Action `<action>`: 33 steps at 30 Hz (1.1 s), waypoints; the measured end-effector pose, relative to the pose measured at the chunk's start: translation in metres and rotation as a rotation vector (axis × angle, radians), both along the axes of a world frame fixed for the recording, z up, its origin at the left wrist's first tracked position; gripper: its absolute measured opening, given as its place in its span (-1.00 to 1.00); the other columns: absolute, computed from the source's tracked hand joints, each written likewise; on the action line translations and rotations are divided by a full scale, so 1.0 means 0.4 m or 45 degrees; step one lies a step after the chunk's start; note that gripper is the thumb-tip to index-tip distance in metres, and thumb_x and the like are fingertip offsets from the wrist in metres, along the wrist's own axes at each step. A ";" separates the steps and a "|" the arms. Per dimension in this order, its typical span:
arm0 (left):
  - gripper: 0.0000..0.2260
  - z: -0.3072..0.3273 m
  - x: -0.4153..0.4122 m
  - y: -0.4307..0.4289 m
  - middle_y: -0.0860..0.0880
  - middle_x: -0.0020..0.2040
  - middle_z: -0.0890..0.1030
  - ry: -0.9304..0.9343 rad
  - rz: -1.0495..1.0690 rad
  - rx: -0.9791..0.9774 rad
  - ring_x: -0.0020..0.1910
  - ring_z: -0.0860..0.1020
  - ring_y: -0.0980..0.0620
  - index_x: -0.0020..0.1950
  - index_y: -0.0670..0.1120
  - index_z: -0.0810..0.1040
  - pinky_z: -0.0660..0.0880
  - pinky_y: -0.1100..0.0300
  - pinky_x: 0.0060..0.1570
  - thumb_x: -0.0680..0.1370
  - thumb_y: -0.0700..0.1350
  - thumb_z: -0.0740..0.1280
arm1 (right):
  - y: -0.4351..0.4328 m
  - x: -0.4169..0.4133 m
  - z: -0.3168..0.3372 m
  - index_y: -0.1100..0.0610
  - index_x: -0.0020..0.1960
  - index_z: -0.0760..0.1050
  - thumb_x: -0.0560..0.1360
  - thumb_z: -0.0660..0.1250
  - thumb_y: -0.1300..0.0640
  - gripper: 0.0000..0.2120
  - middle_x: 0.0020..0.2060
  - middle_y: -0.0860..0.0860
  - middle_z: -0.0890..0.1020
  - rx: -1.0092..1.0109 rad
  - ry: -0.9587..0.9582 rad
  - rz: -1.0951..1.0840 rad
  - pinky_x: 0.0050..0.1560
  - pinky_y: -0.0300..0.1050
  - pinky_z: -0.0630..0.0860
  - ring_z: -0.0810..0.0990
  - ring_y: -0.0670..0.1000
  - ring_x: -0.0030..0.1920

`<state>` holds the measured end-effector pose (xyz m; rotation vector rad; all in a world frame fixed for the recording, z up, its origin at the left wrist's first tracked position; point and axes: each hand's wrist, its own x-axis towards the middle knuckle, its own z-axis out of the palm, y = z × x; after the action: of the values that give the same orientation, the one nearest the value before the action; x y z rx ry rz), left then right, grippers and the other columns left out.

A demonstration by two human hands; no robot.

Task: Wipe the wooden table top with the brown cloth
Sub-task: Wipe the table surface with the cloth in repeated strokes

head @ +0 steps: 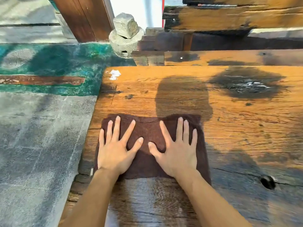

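Observation:
A dark brown cloth (150,131) lies spread flat on the wooden table top (229,128), near its left edge. My left hand (116,149) presses palm-down on the cloth's left half with fingers spread. On the right half my right hand (177,151) lies the same way, flat and spread. Neither hand grips the cloth. The wood just in front of the cloth, between my forearms, looks darker and damp. A white smear (114,74) sits at the table's far left corner.
The table's left edge (91,128) drops to a grey stone floor (36,145) with a green painted strip (65,66). A stone block stack (125,36) stands beyond the far corner. Rough wooden beams (229,18) lie behind the table. A dark knot hole (268,182) marks the right side.

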<state>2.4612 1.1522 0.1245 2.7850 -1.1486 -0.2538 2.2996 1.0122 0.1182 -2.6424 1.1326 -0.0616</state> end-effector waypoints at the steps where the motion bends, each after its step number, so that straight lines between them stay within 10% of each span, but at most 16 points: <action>1: -0.39 -0.007 0.049 -0.034 0.08 0.68 -0.30 -0.010 -0.008 -0.008 0.63 -0.36 0.05 0.55 0.49 -0.27 -0.28 -0.11 0.60 0.53 0.56 -0.21 | -0.036 0.050 -0.006 -0.29 0.67 -0.25 0.51 -0.22 -0.59 -0.18 0.69 0.21 -0.22 -0.022 0.014 -0.002 0.60 0.34 -0.31 -0.30 0.22 0.68; 16: -0.29 -0.003 0.610 -0.463 -0.06 0.71 -0.02 -0.096 -0.156 -0.060 0.68 -0.12 -0.10 0.60 0.43 -0.01 -0.20 -0.18 0.60 0.46 0.59 -0.17 | -0.442 0.573 0.025 -0.26 0.69 -0.07 0.44 -0.20 -0.62 -0.11 0.69 0.26 -0.06 -0.133 0.103 -0.061 0.60 0.37 -0.28 -0.18 0.25 0.69; 22: -0.23 0.006 0.661 -0.494 -0.09 0.68 0.15 -0.124 -0.238 -0.068 0.66 0.04 -0.14 0.61 0.38 0.11 -0.11 -0.23 0.59 0.43 0.61 -0.18 | -0.470 0.604 0.030 -0.23 0.67 0.07 0.42 -0.20 -0.62 -0.08 0.66 0.25 0.15 -0.199 0.105 -0.070 0.60 0.40 -0.22 0.00 0.26 0.68; 33: -0.25 0.001 0.611 -0.361 -0.11 0.71 0.00 -0.148 -0.332 -0.114 0.67 -0.07 -0.16 0.65 0.32 0.05 -0.10 -0.19 0.60 0.49 0.55 -0.13 | -0.337 0.506 0.015 -0.25 0.69 -0.06 0.42 -0.18 -0.63 -0.08 0.69 0.26 -0.08 -0.172 0.048 -0.042 0.64 0.29 -0.25 -0.16 0.24 0.69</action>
<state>2.7056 1.0078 0.1251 2.5998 -1.5118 -0.0616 2.5018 0.8773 0.1242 -2.7536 1.2245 -0.0983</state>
